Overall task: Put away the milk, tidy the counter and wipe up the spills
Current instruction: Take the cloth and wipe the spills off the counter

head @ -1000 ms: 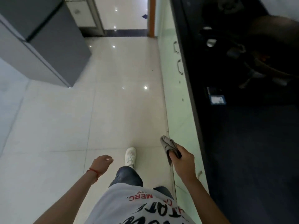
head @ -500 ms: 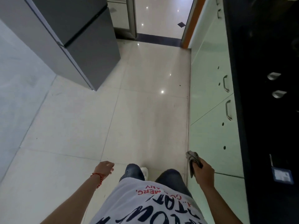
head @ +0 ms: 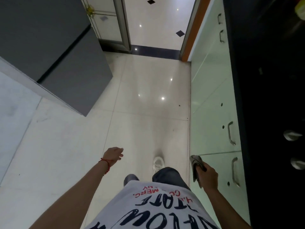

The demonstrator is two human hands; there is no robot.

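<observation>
My right hand (head: 209, 176) grips a crumpled grey cloth (head: 195, 164) at hip height, close to the pale green cabinet fronts (head: 212, 113). My left hand (head: 113, 154) swings free over the floor with its fingers loosely curled and nothing in it; a red string circles that wrist. The black counter top (head: 267, 80) runs along the right edge, very dark. No milk is in view.
A grey fridge (head: 54, 52) stands at the left. Glossy pale floor tiles (head: 145, 113) lead to an open doorway (head: 156, 22) with an orange frame ahead. Two small shiny objects (head: 292, 135) sit on the counter. My white shoe (head: 158, 162) steps forward.
I have walked forward along the cabinets toward the doorway; the fridge and door are nearer. Both hands swing at my sides, the right one keeping its hold on the cloth.
</observation>
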